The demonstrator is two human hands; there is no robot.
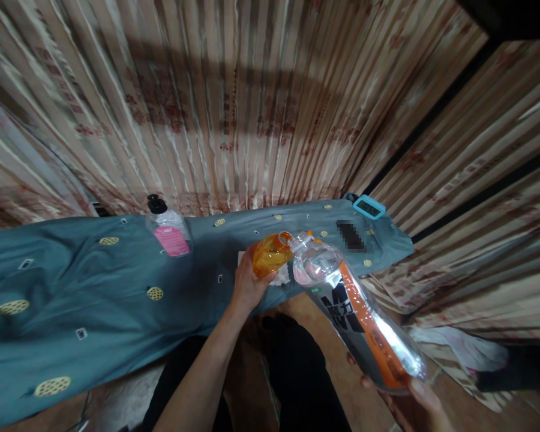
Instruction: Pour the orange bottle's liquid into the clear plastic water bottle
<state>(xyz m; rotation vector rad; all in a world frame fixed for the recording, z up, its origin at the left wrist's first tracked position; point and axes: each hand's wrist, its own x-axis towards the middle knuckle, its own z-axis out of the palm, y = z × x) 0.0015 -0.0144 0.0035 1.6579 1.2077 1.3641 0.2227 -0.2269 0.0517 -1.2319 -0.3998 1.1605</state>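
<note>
My left hand (251,283) is wrapped round a small clear bottle of orange-yellow liquid (271,257), its open mouth facing up and to the right. Tilted toward it is a large clear plastic bottle (357,315) with a grey and orange label, gripped near its base by my right hand (409,396). The big bottle's neck meets the small bottle's mouth, or nearly so; I cannot tell whether they touch. Under the small bottle, a piece of white paper or tissue (281,277) lies on the cloth, partly hidden.
A pink-labelled bottle with a black cap (170,231) stands to the left on the blue-green pineapple-print cloth (117,282). At the right end are a blue-framed object (369,207) and a blurred-out dark item (351,235). Pleated curtains (252,120) hang behind.
</note>
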